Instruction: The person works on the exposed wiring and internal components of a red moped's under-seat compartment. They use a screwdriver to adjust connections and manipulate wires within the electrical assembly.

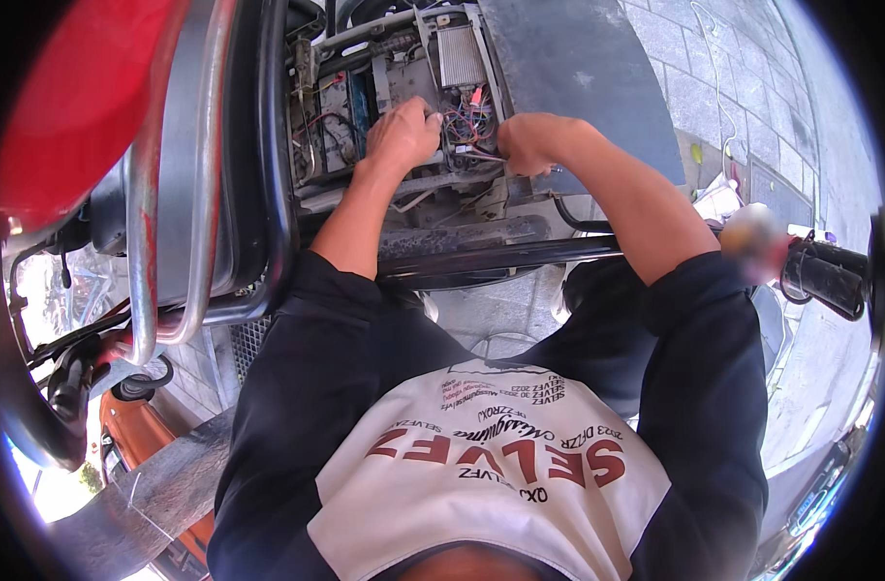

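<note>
An open compartment of a vehicle frame point(394, 184) lies ahead of me, filled with wiring and parts. My left hand point(403, 133) is closed over its middle, thumb and fingers pressed together; what they hold, if anything, is too small to make out. My right hand point(531, 143) is curled into a fist at the compartment's right edge. Thin wires point(481, 153) run from a small white connector toward it, but its grip is hidden. Between the hands lies a tangle of coloured wires point(469, 121) with a red connector point(476, 97). Above it sits a finned metal box point(461, 56).
A dark flat panel point(588, 77) stretches right of the compartment. On the left stand a black padded seat point(244, 145), bent metal rails point(205, 174) and a red surface point(74, 97). A black bar point(500, 257) crosses before my legs. Grey paving point(762, 77) lies at the right.
</note>
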`<state>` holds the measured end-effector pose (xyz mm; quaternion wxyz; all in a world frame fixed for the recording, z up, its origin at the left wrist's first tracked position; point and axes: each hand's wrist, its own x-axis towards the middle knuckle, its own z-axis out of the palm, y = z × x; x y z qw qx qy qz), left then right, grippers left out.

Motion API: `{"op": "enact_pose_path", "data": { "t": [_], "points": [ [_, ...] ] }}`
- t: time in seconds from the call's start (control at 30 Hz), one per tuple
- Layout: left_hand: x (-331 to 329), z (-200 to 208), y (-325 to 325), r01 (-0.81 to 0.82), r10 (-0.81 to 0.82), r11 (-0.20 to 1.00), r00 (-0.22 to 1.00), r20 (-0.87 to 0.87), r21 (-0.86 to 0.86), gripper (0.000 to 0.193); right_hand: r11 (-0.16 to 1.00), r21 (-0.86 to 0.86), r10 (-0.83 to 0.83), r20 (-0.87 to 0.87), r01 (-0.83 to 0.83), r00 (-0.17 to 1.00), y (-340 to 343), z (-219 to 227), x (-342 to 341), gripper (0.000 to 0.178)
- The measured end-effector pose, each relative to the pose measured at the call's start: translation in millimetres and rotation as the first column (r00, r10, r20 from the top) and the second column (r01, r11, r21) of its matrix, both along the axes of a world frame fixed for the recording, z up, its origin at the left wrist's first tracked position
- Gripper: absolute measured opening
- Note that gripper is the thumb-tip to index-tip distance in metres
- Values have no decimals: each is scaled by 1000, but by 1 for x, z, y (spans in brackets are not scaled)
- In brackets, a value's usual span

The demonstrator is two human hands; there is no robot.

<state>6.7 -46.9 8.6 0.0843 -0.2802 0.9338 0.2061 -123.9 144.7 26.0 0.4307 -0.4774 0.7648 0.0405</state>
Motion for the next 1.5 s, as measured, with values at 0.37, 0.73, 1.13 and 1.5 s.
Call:
{"op": "enact_pose_path", "data": {
  "t": [0.37, 0.73, 1.13, 1.5],
  "points": [
    [25, 5, -11, 250, -249, 968, 965, 84, -1, 40, 997, -48, 54, -94, -59, 994, 2, -24, -13, 28],
    [39, 12, 2, 316, -304, 945, 944, 127, -87, 43, 915, -189, 239, -457, -356, 857, 6, -27, -11, 25],
    [63, 68, 37, 201, -204, 975, 979, -18, -98, 38, 830, -315, 281, -476, -460, 833, 8, -43, -2, 15],
    [102, 85, 49, 158, -158, 987, 987, 15, -37, 30, 941, -306, 166, 47, -144, 985, 13, -75, 38, 32]
  ]
}}
